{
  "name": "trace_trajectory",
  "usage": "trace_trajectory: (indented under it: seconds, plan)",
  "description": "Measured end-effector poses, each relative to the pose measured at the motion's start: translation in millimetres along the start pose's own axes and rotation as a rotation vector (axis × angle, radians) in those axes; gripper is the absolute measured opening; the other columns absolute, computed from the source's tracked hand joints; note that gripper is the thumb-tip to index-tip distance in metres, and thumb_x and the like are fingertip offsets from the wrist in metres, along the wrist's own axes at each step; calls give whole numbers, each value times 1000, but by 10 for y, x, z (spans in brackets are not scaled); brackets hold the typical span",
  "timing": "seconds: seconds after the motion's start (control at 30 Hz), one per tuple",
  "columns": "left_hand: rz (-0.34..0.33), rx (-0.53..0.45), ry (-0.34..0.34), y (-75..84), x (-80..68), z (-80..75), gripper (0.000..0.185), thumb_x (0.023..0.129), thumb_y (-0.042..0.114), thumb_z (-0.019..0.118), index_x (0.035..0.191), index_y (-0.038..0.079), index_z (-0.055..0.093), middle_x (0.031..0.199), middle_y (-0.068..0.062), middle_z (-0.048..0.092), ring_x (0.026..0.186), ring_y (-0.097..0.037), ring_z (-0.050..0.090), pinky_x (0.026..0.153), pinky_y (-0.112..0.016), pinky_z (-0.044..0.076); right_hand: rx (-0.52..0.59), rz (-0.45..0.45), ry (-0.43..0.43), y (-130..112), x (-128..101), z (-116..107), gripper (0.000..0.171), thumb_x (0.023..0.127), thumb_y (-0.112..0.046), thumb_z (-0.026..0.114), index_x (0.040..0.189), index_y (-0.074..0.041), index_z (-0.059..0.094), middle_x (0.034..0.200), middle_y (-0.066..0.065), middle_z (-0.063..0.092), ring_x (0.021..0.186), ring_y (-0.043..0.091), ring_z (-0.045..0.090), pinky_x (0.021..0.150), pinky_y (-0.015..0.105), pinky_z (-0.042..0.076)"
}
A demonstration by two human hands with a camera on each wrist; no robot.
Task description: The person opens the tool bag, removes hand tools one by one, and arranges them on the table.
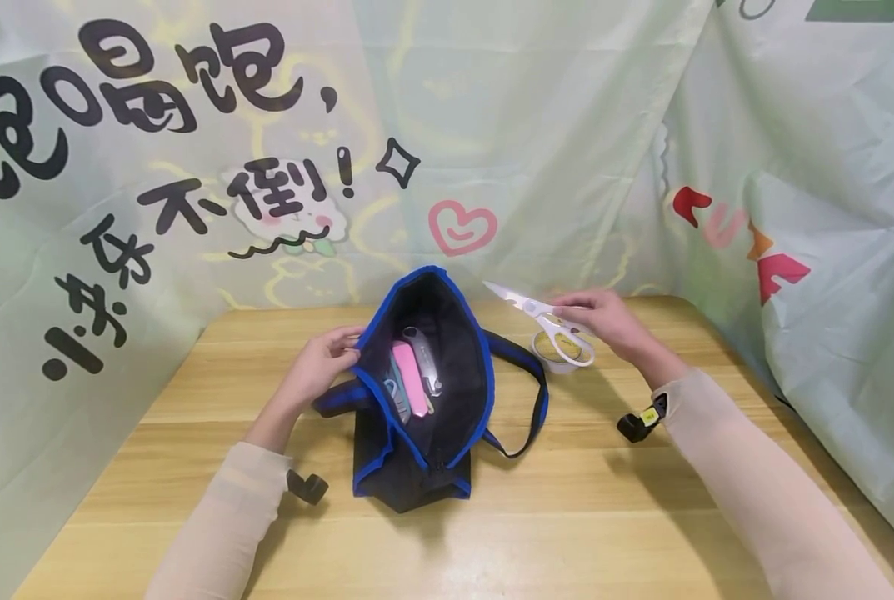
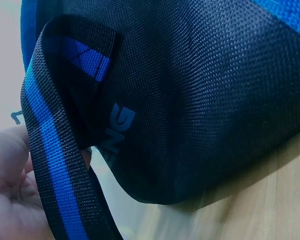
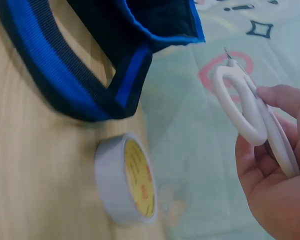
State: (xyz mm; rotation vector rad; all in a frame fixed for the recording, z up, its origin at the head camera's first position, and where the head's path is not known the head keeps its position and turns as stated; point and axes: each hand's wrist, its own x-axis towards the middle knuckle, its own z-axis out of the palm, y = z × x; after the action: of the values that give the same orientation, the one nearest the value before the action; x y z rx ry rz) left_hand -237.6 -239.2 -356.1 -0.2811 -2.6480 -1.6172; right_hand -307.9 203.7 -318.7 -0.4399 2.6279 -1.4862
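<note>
Black woven fabric edged in blue makes up the bag (image 1: 424,392), which stands open-mouthed on the wooden tabletop (image 1: 566,500) between the two arms. Its rim is held apart on the near-left side by the left hand (image 1: 319,367), whose grip is pinched on the blue edging; in the left wrist view a strap (image 2: 55,165) is seen lying across the palm. The white scissors (image 1: 559,325) are held above the tabletop just right of the bag's mouth, the right hand (image 1: 604,321) being closed around the handles and the blades pointing left toward the backdrop. In the right wrist view the handle loops are seen gripped between thumb and fingers.

The packing is judged to be partly done: several items already lie inside the bag, the scissors are lifted but not yet in, and a roll of tape (image 3: 127,180) is left on the tabletop beneath the scissors.

Counted: one bag, two straps, one pair of scissors, one roll of tape. Inside the bag a pink item (image 1: 409,379) and a silvery one (image 1: 424,358) are made out; a further bluish piece may lie beside them, though this cannot be told for certain.
</note>
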Motion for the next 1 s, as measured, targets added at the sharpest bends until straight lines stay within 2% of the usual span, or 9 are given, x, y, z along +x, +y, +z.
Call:
trace_trajectory:
  seconds: [0.23,0.4,0.6,0.77,1.0]
  plan:
    - [4,-20,-1,-7,1,6,43,96,5,57,138,2,53,122,-24,62,113,-38,59,95,-48,50,148,67,143,242,-157,-97,49,93,-30,67,124,8,61,101,2,70,85,9,60,73,22,50]
    - [3,-7,2,-10,-5,5,43,96,6,57,138,3,54,122,-24,63,113,-38,59,96,-49,49,250,107,192,412,-274,-119,53,95,-29,66,127,12,56,90,-11,68,83,6,60,74,21,50]
    - [0,5,3,-15,-5,3,43,96,7,58,138,4,54,121,-23,63,114,-38,59,97,-49,48,345,176,248,605,-391,-146,49,96,-23,64,129,12,54,86,-10,68,79,3,61,70,19,53]
    - [3,7,4,0,-18,4,42,96,6,58,138,3,54,120,-24,64,113,-38,59,95,-48,49,350,236,268,702,-471,-147,53,99,-22,59,134,16,47,84,-9,65,78,2,60,69,19,53]
    - [0,-12,-7,4,-18,25,43,96,5,57,139,1,52,121,-25,62,112,-38,60,94,-47,51,268,288,302,865,-528,-120,54,100,-24,55,135,17,46,84,-8,61,77,0,57,68,16,51]
